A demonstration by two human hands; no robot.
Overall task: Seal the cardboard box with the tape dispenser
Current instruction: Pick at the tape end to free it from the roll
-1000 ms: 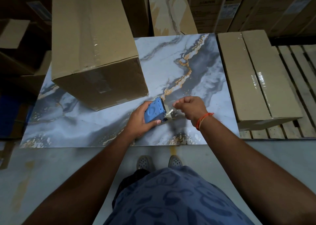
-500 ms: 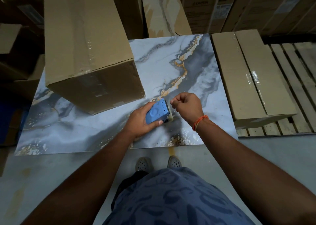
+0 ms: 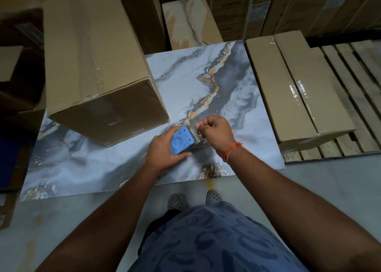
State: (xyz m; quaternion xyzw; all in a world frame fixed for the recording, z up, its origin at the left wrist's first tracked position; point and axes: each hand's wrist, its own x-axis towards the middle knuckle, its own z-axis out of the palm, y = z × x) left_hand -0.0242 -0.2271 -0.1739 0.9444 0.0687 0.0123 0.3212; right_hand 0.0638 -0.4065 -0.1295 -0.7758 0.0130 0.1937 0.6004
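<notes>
The left hand [image 3: 162, 150] is still gripping the blue tape dispenser [image 3: 182, 140] above the marble slab [image 3: 206, 81], beside the cardboard box [image 3: 97, 65]. The right hand [image 3: 215, 131], fingers pinched on the tape end, is drawing slightly farther away than before.

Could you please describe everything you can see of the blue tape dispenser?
The tape dispenser is a small blue plastic block with rounded corners and a few small holes on its flat face, which tilts up towards the camera. The left hand grips it just above the marbled slab. The right hand pinches at its far edge, seemingly pulling tape, though the tape itself is barely visible.
</notes>
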